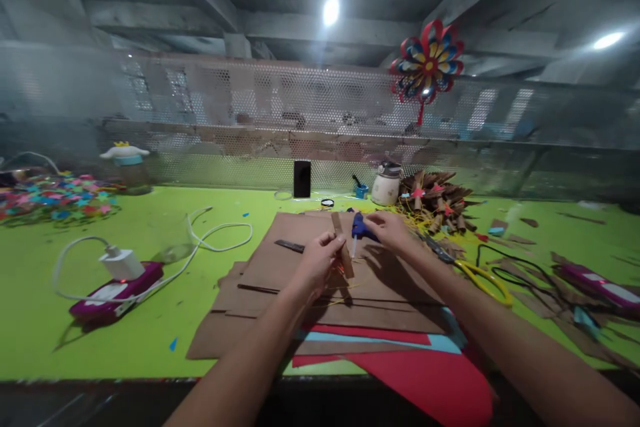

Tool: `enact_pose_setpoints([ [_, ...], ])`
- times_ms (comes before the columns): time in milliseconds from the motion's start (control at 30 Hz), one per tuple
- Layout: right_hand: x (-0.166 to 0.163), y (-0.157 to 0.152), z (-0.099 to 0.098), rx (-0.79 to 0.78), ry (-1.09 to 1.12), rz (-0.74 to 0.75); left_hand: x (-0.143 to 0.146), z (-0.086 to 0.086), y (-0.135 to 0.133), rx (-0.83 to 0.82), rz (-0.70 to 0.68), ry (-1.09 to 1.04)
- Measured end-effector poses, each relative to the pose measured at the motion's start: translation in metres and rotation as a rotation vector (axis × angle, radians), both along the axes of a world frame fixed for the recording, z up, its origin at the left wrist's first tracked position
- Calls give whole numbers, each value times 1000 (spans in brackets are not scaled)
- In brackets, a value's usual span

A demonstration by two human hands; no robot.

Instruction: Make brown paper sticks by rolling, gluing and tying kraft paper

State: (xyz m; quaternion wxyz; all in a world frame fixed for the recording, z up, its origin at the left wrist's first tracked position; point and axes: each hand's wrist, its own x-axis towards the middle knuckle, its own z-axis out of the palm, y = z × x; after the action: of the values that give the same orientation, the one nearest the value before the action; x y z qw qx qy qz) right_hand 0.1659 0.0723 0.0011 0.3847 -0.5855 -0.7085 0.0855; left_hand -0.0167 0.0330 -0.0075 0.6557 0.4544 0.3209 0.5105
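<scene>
My left hand point(323, 259) is closed around a narrow brown cardboard strip point(343, 247), which stands tilted above the stacked sheets. Some orange-red bits show under its fingers, too small to name. To the right, the fingers of my right hand point(391, 228) are closed on a blue glue gun point(364, 227), with a pale thin part pointing down toward the strip. Below both hands lies a pile of brown cardboard sheets point(270, 260). A dark flat blade-like tool point(289, 246) rests on the pile, left of my left hand. Thin yellow strands lie under the strip.
Yellow-handled scissors point(483, 280) lie right of my right forearm. Beyond are a heap of brown paper pieces point(435, 200), a white jar point(387, 183) and an upright black phone point(302, 179). Purple power strips point(120, 290) with cables flank the pile. Red sheets point(430, 380) overhang the front edge.
</scene>
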Motion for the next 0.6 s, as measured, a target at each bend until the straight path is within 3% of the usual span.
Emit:
enact_pose_setpoints([
  [133, -28, -38, 1, -150, 215, 361, 2, -7, 4, 38, 51, 9],
  [200, -40, -47, -3, -202, 312, 450, 2, -9, 4, 2, 70, -13],
  [367, -52, -47, -11, -249, 482, 344, 4, -10, 5, -115, 75, -60],
  [600, -54, -54, -7, -358, 678, 305, 5, -8, 5, -70, 47, -140],
])
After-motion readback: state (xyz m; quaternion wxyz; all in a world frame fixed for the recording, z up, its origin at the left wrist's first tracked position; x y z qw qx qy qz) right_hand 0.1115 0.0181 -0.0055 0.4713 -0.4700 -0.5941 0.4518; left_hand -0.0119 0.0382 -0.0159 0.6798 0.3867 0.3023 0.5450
